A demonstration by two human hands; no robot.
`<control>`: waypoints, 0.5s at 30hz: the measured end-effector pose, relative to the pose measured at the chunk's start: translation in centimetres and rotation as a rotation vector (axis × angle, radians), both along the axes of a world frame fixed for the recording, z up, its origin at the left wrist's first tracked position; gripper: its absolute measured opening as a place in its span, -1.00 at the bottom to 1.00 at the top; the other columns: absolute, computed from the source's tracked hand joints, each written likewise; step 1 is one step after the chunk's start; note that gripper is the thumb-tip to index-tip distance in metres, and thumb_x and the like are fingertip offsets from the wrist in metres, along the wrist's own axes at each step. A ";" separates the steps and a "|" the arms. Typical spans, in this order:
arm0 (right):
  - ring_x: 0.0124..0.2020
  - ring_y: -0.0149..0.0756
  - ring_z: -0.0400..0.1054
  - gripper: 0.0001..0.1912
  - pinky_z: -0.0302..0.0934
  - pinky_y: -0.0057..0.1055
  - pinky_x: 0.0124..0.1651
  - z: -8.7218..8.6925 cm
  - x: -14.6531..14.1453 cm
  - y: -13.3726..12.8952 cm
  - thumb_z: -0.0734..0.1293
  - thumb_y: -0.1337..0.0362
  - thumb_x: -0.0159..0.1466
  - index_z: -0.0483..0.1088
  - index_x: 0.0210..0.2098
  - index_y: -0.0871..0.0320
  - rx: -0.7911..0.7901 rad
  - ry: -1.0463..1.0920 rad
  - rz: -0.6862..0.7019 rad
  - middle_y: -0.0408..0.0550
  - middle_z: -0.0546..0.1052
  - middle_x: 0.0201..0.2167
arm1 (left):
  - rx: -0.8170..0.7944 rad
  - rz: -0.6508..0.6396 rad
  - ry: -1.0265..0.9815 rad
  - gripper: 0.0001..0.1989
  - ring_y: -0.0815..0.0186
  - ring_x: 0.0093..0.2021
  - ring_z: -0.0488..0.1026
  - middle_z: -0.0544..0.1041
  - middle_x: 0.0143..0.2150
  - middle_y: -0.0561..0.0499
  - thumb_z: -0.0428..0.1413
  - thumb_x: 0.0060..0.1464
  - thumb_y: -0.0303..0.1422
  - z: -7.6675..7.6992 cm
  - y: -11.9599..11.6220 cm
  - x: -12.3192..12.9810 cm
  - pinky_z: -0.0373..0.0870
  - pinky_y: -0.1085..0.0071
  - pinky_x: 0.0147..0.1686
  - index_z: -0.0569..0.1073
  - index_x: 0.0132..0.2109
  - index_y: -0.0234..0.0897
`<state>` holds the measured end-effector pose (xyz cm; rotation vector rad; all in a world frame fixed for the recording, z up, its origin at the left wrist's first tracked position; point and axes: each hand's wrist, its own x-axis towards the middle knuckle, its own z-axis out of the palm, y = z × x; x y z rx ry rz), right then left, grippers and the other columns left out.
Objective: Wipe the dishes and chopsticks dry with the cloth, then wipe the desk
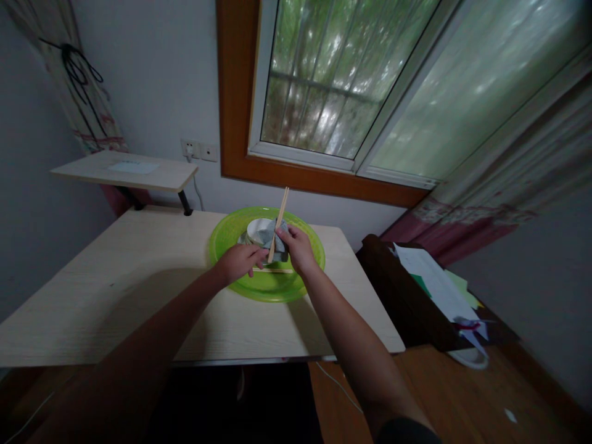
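A pair of light wooden chopsticks (282, 206) stands tilted over the tray, upper ends pointing toward the window. My right hand (298, 246) is closed on them through a grey cloth (281, 243), which wraps around their middle. Beside their lower end is my left hand (238, 262), its fingers apart and the fingertips close to the cloth; whether they touch it I cannot tell. Behind the hands a white bowl (256, 229) sits on the round green tray (272, 295), partly hidden by cloth and fingers. Another light stick (280, 271), apparently a chopstick, lies across the tray.
The tray rests on a pale wooden table (152, 246). At the back left rises a small shelf (161, 176) with a paper on it. A dark brown piece of furniture (393, 296) holding papers (430, 280) stands to the right. A window (333, 80) is behind.
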<state>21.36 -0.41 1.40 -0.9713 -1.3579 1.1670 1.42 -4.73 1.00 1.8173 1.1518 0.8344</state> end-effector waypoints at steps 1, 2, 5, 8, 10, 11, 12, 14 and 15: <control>-0.24 -0.19 0.48 -0.54 0.37 -0.32 -0.11 0.0 0.4 0.1 0.50 -0.12 0.16 0.56 -0.18 0.12 0.042 -0.072 -0.022 -0.10 0.63 -0.26 | 0.011 0.048 -0.013 -0.59 0.34 -0.61 0.49 0.69 -0.33 -0.05 0.09 0.29 -0.01 0.3 0.2 -0.3 0.39 0.41 -0.49 0.56 -0.31 -0.25; -0.21 -0.18 0.48 -0.58 0.36 -0.32 -0.09 0.0 0.7 0.1 0.48 -0.10 0.19 0.57 -0.18 0.12 0.088 -0.153 -0.047 -0.10 0.64 -0.25 | 0.019 0.096 -0.041 -0.61 0.34 -0.59 0.50 0.69 -0.31 -0.05 0.10 0.27 -0.02 0.6 0.5 -0.7 0.41 0.40 -0.46 0.56 -0.29 -0.25; -0.14 -0.13 0.50 -0.69 0.34 -0.29 -0.02 0.2 1.6 -0.2 0.44 0.03 0.28 0.60 -0.12 0.09 0.211 -0.411 -0.094 -0.08 0.66 -0.18 | 0.019 0.195 -0.192 -0.65 0.34 -0.55 0.49 0.69 -0.23 -0.07 0.19 0.19 -0.06 1.4 1.2 -1.6 0.42 0.39 -0.43 0.58 -0.14 -0.28; -0.10 -0.10 0.53 -0.76 0.31 -0.27 0.03 0.6 1.9 -1.0 0.41 0.19 0.35 0.62 -0.02 0.05 0.318 -0.669 -0.020 -0.03 0.68 -0.09 | -0.015 0.231 -0.350 -0.51 0.38 -0.55 0.42 0.64 -0.25 -0.07 0.28 0.10 -0.08 2.1 1.7 -2.2 0.29 0.44 -0.51 0.56 0.04 -0.34; -0.07 -0.07 0.54 -0.76 0.30 -0.27 0.04 0.7 1.9 -1.5 0.39 0.25 0.38 0.62 0.00 0.05 0.379 -0.803 0.060 0.02 0.68 -0.06 | -0.045 0.215 -0.412 -0.46 0.42 -0.56 0.35 0.60 -0.28 -0.05 0.30 0.07 -0.06 2.4 1.7 -2.5 0.17 0.47 -0.57 0.57 0.08 -0.34; -0.06 -0.06 0.54 -0.76 0.30 -0.26 0.05 0.7 1.9 -1.7 0.39 0.26 0.39 0.62 0.02 0.06 0.403 -0.849 0.091 0.04 0.67 -0.04 | -0.055 0.205 -0.429 -0.47 0.43 -0.57 0.33 0.58 -0.30 -0.04 0.30 0.07 -0.04 2.5 1.7 -2.5 0.12 0.47 -0.58 0.58 0.05 -0.34; -0.05 -0.05 0.54 -0.76 0.30 -0.27 0.05 0.7 1.9 -1.8 0.39 0.27 0.40 0.62 0.03 0.07 0.420 -0.882 0.115 0.06 0.67 -0.03 | -0.060 0.197 -0.436 -0.50 0.43 -0.57 0.31 0.57 -0.31 -0.04 0.30 0.07 -0.03 2.6 1.6 -2.6 0.11 0.47 -0.58 0.60 0.00 -0.34; -0.05 -0.05 0.55 -0.74 0.30 -0.28 0.04 0.5 1.9 -1.9 0.40 0.27 0.39 0.62 0.04 0.06 0.437 -0.918 0.143 0.06 0.67 -0.02 | -0.051 0.200 -0.423 -0.57 0.42 -0.56 0.31 0.55 -0.36 -0.04 0.30 0.07 -0.02 2.6 1.4 -2.7 0.12 0.45 -0.57 0.62 -0.15 -0.34; -0.05 -0.06 0.55 -0.74 0.30 -0.29 0.04 0.4 2.0 -1.8 0.41 0.27 0.39 0.62 0.04 0.05 0.437 -0.920 0.151 0.05 0.67 -0.02 | -0.039 0.208 -0.411 -0.58 0.40 -0.55 0.32 0.54 -0.38 -0.05 0.29 0.07 -0.02 2.7 1.4 -2.7 0.15 0.44 -0.55 0.62 -0.21 -0.34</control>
